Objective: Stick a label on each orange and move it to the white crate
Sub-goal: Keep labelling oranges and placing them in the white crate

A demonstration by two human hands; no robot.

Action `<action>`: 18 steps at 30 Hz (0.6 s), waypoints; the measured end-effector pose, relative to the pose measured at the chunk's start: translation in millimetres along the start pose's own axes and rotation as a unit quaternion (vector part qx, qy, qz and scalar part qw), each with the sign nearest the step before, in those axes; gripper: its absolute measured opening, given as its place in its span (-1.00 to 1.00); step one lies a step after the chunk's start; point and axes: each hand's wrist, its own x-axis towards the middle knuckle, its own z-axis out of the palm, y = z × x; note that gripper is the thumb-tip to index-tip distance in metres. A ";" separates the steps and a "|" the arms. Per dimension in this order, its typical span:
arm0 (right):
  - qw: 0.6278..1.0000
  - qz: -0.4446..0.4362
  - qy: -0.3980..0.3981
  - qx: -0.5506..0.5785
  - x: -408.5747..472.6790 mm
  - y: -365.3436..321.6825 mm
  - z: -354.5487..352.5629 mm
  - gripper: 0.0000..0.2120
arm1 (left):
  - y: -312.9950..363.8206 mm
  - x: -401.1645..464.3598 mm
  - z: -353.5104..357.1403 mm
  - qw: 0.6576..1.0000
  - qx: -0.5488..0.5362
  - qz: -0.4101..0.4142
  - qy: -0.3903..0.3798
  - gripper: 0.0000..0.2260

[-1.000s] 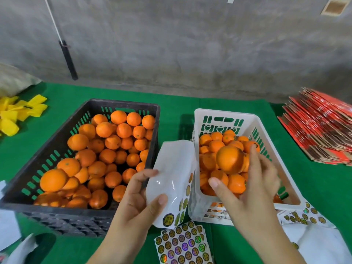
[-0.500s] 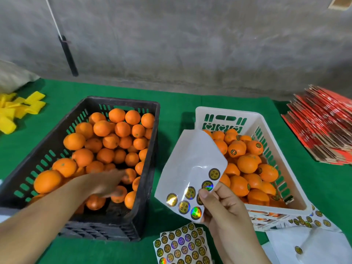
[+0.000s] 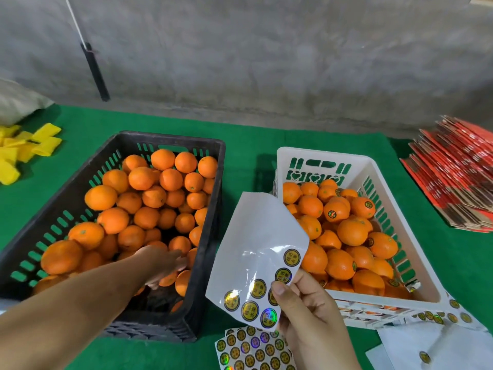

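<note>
My left hand (image 3: 160, 265) reaches down into the black crate (image 3: 170, 137), fingers curled over an orange (image 3: 168, 279) near its front right corner; the hand hides whether it grips that fruit. Several unlabelled oranges (image 3: 149, 217) fill this crate. My right hand (image 3: 306, 308) pinches a curled white label sheet (image 3: 256, 236) by its lower corner, between the two crates; several round gold labels remain along its bottom edge. The white crate (image 3: 320, 156) on the right holds several oranges with labels (image 3: 336, 212).
A full label sheet (image 3: 253, 348) lies on the green cloth below my right hand. Used backing sheets (image 3: 440, 343) lie at the front right. A stack of red flat cartons (image 3: 458, 177) sits far right, yellow pieces (image 3: 21, 148) far left, a grey wall behind.
My right hand put an orange into the white crate and took the label sheet from my left hand. My left hand went into the black crate and now sits slightly further right.
</note>
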 end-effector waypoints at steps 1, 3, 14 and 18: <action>1.000 0.003 -0.006 0.007 -1.0 -0.6 -0.5 -0.27 | 1.2 2.7 -0.9 1.000 0.011 -0.007 0.021 -0.26; 0.999 0.006 0.010 0.030 -1.2 -0.9 -3.1 -0.27 | 5.6 -2.0 -4.7 0.999 0.023 -0.023 0.013 -0.28; 0.999 -0.025 0.023 0.042 -6.5 -16.1 -5.1 -0.33 | -7.2 -58.2 -55.1 0.967 -0.225 -0.063 0.105 -0.22; 0.992 -0.107 0.035 -0.050 -11.7 -25.8 -3.3 -0.42 | -2.1 -116.9 -81.6 0.753 -0.594 0.060 0.277 -0.65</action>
